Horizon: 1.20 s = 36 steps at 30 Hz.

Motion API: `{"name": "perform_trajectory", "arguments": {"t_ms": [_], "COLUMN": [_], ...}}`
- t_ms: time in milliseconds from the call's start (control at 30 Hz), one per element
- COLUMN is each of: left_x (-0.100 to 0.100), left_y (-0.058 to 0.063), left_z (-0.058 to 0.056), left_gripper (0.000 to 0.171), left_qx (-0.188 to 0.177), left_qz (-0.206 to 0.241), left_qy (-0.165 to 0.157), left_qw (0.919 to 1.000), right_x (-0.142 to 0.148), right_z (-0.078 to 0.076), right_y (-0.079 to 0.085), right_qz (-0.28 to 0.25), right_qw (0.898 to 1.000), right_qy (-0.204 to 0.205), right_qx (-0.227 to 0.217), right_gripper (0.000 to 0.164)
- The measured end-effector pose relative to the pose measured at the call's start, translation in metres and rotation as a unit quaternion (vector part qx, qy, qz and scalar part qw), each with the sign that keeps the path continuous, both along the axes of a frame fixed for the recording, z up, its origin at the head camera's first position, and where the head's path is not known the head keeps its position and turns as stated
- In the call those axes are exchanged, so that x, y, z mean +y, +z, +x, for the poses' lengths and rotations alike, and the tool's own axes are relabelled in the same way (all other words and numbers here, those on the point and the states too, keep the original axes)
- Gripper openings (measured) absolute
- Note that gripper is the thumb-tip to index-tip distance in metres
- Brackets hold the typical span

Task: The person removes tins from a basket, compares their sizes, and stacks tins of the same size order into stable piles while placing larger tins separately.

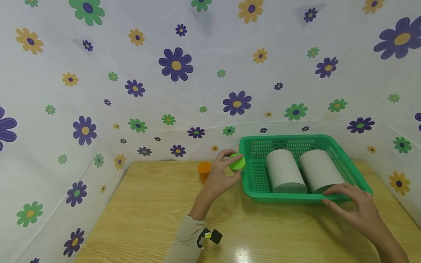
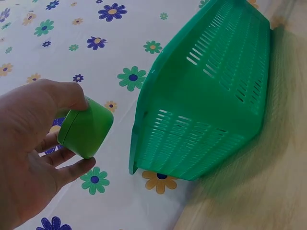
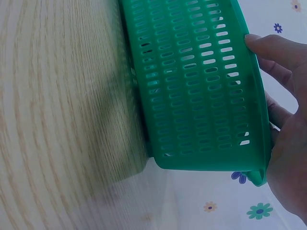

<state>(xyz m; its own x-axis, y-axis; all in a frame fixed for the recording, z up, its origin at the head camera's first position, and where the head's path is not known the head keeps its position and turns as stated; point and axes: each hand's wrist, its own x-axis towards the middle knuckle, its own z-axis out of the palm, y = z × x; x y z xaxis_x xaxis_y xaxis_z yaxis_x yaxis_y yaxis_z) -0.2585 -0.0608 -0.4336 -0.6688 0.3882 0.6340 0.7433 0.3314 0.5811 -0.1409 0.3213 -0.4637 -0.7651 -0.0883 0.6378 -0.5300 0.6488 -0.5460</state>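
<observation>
Has bare hands (image 1: 219,179), and on the left side wears a beige sleeve (image 1: 186,239) with a black strap (image 1: 200,241) bearing a small, boxy black module (image 1: 216,236) and a yellow patch (image 1: 208,235).

Left hand (image 1: 219,178) and right hand (image 1: 361,208): you have two.
Green basket (image 1: 289,197): one, near your tabletop's (image 1: 148,204) back right corner.
White rolls (image 1: 285,170): two, both inside your basket.
Light green tub (image 1: 236,163): one.
Orange tub (image 1: 204,168): at least one by the back edge; you can't tell if two are stacked.
Wrist strap (image 1: 200,239): you show one.
</observation>
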Motion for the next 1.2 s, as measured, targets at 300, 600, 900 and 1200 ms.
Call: {"name": "perform_trajectory", "arguments": {"t_ms": [300, 600, 900, 1200], "left_x": [-0.009, -0.026, -0.054, -0.065], "left_y": [-0.002, 0.003, 0.0, 0.003], "left_z": [0.004, 0.005, -0.004, -0.006], "left_gripper": [0.046, 0.044, 0.036, 0.033], "left_qx": [0.024, 0.018, -0.011, -0.065], "left_qz": [0.029, 0.055, 0.11, 0.147], "left_qy": [0.016, 0.04, 0.06, 0.063], "left_qw": [0.9992, 0.9975, 0.9921, 0.9851], "right_x": [0.002, 0.002, 0.0, 0.001], "right_z": [0.0, 0.0, -0.002, 0.001], "right_y": [-0.002, 0.0, -0.001, 0.002], "right_qz": [0.002, 0.007, -0.005, -0.003], "right_qw": [1.0, 1.0, 1.0, 1.0], "right_qy": [-0.013, 0.01, 0.014, 0.009], "right_qx": [-0.006, 0.005, 0.017, 0.005], "right_gripper": [0.047, 0.047, 0.051, 0.047]}}
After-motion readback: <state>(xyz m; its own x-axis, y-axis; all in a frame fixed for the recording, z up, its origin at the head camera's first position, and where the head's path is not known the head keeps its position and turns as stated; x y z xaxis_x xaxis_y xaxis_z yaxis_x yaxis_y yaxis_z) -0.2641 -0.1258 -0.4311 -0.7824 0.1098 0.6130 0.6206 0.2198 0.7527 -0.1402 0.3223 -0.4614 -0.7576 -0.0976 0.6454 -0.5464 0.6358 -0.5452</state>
